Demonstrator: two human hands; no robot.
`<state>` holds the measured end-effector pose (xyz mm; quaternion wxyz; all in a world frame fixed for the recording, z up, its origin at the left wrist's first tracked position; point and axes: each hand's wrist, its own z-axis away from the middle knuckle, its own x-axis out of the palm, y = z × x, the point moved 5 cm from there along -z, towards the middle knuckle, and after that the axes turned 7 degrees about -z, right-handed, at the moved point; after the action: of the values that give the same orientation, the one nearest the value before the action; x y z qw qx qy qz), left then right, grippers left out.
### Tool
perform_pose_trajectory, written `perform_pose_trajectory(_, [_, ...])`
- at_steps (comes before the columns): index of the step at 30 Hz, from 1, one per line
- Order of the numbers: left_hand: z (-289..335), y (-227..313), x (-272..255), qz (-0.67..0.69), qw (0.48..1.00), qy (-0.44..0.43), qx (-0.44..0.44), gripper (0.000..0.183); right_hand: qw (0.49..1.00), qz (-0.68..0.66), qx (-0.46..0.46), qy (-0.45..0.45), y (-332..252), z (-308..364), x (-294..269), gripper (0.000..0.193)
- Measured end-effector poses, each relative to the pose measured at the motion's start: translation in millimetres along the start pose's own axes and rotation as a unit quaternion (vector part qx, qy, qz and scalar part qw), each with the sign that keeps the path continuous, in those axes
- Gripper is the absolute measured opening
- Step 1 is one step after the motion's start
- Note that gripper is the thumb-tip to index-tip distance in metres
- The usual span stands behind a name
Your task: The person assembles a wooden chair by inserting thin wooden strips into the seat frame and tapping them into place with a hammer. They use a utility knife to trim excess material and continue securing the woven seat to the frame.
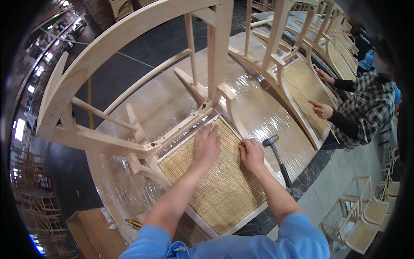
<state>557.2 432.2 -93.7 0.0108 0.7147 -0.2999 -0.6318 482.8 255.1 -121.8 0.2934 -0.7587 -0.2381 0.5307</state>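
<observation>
A pale wooden chair frame [125, 36] lies tipped back in front of me, its woven cane panel [226, 190] facing up. My left hand [207, 144] rests on the upper part of the cane, fingers stretched toward the panel's far edge. At the panel's right edge, my right hand [252, 154] has its fingers curled together against the rim. Whatever may be between those fingertips is too small to make out. Just right of that hand lies a hammer [279, 159] with a dark handle and a yellowish face.
The chair lies on a plastic-wrapped round table [168, 99]. To the right, a co-worker in a checked shirt [366, 110] handles another cane chair [306, 86]. A cardboard box [97, 233] and a yellow cutter [134, 223] are at lower left. More chairs [366, 216] stand on the floor.
</observation>
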Motion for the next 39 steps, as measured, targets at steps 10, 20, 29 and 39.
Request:
perform_pose_trajectory(10, [-33.3,0.4,45.4,-0.138,0.983,-0.116,-0.017,0.06,0.985,-0.094,0.114,0.094,43.3,25.3,-43.9,0.024])
perform_pose_trajectory(20, [-34.5,10.7,55.5,-0.097,0.991,-0.074,0.051,0.064,0.83,0.086,0.495,0.244,262.9,60.4,-221.7,0.086])
perform_pose_trajectory(29, [-37.2,5.5,43.5,-0.098,0.991,-0.047,0.073,0.065,0.867,0.145,0.449,0.163,253.0,33.2,-234.8,0.071])
perform_pose_trajectory(39, [-33.3,13.5,43.5,-0.109,0.989,-0.029,0.097,0.07,0.849,0.118,0.401,0.323,232.8,36.7,-264.4,0.075])
